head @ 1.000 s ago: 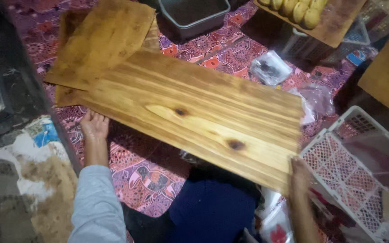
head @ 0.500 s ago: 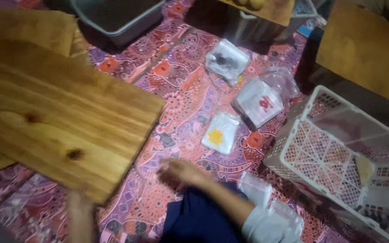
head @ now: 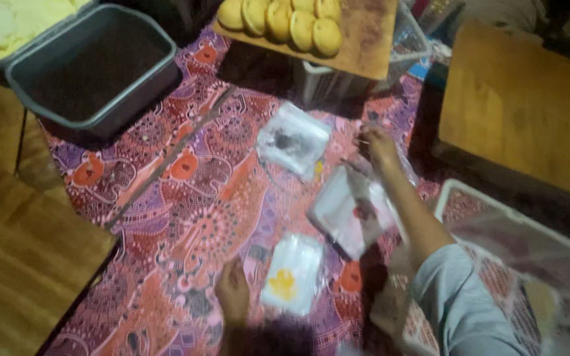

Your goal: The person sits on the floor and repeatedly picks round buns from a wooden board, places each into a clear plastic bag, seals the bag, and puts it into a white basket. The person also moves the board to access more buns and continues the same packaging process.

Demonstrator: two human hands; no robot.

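My left hand rests low on the patterned mat, fingers curled, against the left edge of a clear plastic packet with a yellow patch. My right hand, in a grey sleeve, reaches further out to crumpled clear plastic by a packet with a red patch. Blur hides whether its fingers grip anything. A third packet with a dark patch lies just left of that hand.
A long wooden board lies at the left. A grey tub stands at the back left. A board with round yellow buns sits on a crate behind. A white plastic crate and another wooden board are at the right.
The view has swung right, away from the long board. Both hands have left the board. My right hand has stretched out to the packets, and my left now rests by the yellow packet.
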